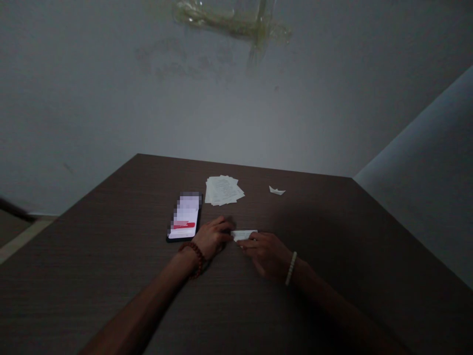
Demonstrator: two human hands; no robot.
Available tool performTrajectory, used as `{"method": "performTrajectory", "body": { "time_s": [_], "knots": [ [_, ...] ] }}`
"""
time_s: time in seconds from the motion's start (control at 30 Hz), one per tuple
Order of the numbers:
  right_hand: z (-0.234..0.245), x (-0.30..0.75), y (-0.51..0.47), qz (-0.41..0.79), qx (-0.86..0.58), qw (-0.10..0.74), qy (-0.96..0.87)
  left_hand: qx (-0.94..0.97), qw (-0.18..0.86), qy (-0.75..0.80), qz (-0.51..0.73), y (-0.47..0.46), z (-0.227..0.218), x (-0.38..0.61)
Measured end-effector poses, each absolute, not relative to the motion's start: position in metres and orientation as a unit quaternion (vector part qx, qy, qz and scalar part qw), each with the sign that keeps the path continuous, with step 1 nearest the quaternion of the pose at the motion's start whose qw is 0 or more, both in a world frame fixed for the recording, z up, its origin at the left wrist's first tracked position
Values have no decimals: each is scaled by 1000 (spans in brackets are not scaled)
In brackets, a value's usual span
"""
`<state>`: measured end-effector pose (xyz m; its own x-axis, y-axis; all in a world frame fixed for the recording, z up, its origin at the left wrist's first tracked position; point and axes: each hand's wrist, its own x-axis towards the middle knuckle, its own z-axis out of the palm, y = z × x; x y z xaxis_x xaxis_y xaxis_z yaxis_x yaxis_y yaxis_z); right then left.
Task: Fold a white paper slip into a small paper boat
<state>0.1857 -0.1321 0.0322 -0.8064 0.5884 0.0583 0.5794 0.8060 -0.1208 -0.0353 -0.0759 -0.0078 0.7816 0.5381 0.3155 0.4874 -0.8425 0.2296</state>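
Observation:
A small folded piece of white paper [244, 234] lies low over the table between my two hands. My left hand [213, 237], with a brown bead bracelet at the wrist, has its bent fingers closed at the paper's left end; the fingertips are slightly blurred. From the right, my right hand [269, 250], wearing a pale bead bracelet, presses its fingers together on the paper's lower right part. Its thumb is mostly hidden.
The dark brown table [148, 182] bears a lit phone [185, 217] left of my hands. Behind them lie a loose stack of printed paper sheets [222, 190] and a small paper boat [277, 191]. A grey wall [236, 118] rises along the far edge.

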Motion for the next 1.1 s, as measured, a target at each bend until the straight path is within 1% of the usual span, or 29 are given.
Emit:
{"method": "performTrajectory", "body": {
  "time_s": [0.23,0.5,0.67,0.87,0.97,1.03,1.1],
  "knots": [
    [27,188,-128,63,-312,62,-946,942,65,269,189,-76,-8,-36],
    [30,187,-135,35,-298,51,-952,941,53,277,187,-78,-3,-35],
    [30,196,-144,60,-322,54,-943,943,42,284,170,-79,0,-36],
    [23,204,-155,78,-331,85,-936,947,-7,279,161,-84,-1,-32],
    [22,203,-159,84,-350,94,-928,953,-30,269,134,-91,1,-27],
    [23,201,-161,95,-358,95,-924,958,-23,256,125,-94,1,-25],
    [24,200,-162,109,-359,90,-923,964,5,235,121,-94,0,-23]
  ]
}}
